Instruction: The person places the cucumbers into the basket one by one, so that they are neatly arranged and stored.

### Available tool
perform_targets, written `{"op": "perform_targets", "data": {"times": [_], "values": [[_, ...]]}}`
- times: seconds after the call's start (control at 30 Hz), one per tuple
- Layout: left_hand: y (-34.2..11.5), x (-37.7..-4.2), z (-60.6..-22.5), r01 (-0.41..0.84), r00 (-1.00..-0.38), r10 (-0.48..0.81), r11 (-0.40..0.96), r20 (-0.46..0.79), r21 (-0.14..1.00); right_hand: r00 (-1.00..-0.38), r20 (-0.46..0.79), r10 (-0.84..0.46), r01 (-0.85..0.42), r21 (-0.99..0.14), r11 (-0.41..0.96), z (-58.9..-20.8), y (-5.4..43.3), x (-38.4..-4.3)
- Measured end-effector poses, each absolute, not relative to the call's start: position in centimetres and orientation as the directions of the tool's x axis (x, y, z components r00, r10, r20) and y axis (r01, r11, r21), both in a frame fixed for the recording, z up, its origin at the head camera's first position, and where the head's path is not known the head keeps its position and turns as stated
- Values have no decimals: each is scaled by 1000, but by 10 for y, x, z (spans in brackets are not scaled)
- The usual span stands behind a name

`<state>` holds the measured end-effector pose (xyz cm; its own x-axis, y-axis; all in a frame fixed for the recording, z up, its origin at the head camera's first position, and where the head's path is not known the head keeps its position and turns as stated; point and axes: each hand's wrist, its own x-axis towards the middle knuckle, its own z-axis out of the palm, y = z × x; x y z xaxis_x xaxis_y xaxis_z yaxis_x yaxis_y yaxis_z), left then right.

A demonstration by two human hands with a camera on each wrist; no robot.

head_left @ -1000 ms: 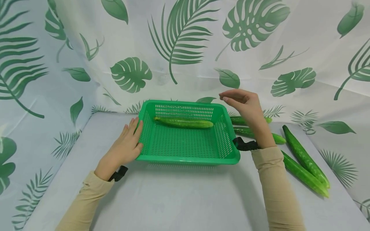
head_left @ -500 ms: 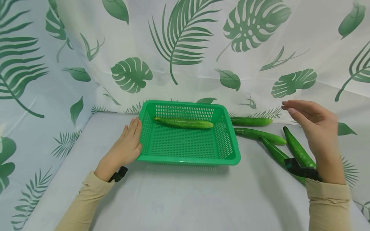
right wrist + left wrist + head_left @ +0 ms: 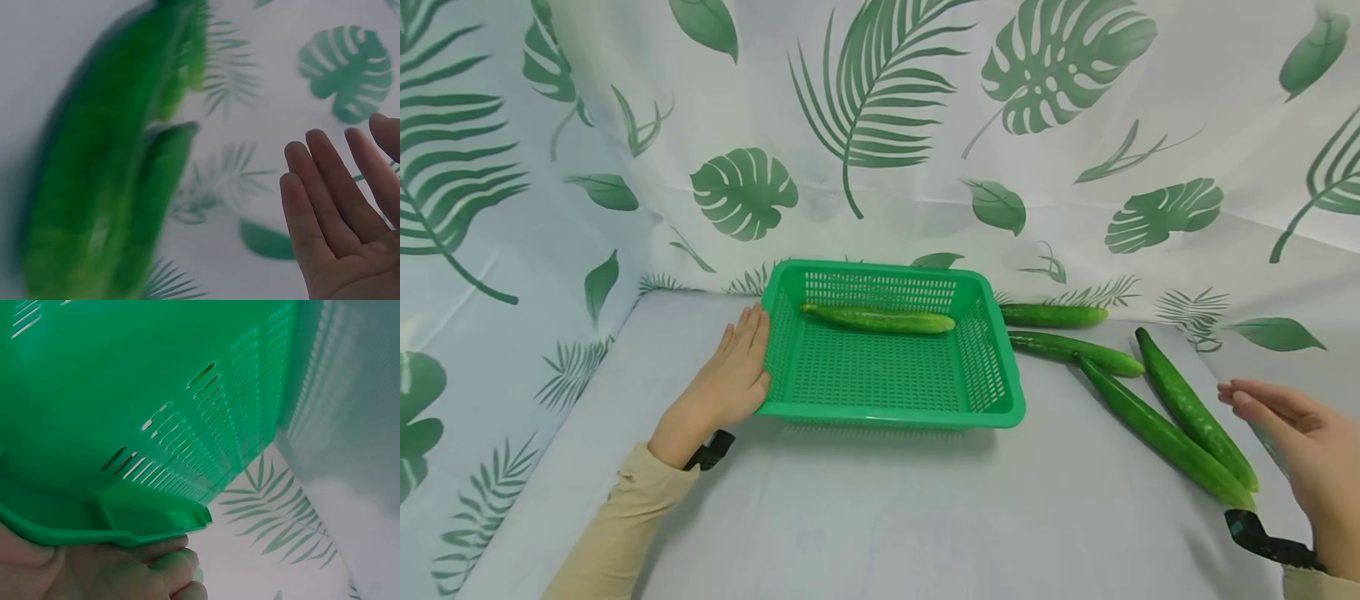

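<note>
A green plastic basket (image 3: 891,414) with slotted walls stands at the middle of the table, and one cucumber (image 3: 880,320) lies in it along the far side. My left hand (image 3: 722,375) rests on the basket's left rim with its fingers straight; in the left wrist view the fingers (image 3: 169,569) touch the rim from outside. At the far right, my right hand (image 3: 1303,458) is held above the table, apart from everything. The right wrist view shows its fingers (image 3: 331,231) extended, with nothing in them. Nearest to it are two cucumbers (image 3: 1165,433) (image 3: 94,187) lying side by side.
Two more cucumbers lie just right of the basket: one at the back (image 3: 1054,315) and another cucumber (image 3: 1078,350) in front of it, their left ends hidden by the basket. A leaf-printed cloth (image 3: 895,192) hangs behind the table (image 3: 880,517) and along its sides.
My right hand has moved from above the basket's right edge out to the far right and lower, uncovering the cucumbers there. The left hand, the basket and the cucumber in it have stayed put.
</note>
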<state>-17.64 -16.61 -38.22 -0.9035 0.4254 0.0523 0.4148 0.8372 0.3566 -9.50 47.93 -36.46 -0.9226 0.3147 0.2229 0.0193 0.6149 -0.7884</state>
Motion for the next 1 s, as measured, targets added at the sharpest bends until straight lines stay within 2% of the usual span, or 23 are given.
{"op": "perform_targets", "data": {"times": [0.17,0.3,0.63,1.0], "values": [[-166,-177,-384,402,-908,418,841,36,362,-942,92,322,133,-778,613,-398,496,-84],[-166,-177,-383,401,-909,415,844,39,356,-936,25,352,242,-680,692,-413,502,-78],[-163,-178,-381,407,-905,423,838,38,363,-951,-112,289,303,-543,784,-437,519,-74],[-165,-177,-381,408,-906,421,840,44,358,-940,-146,308,336,-548,766,-463,536,-79]]}}
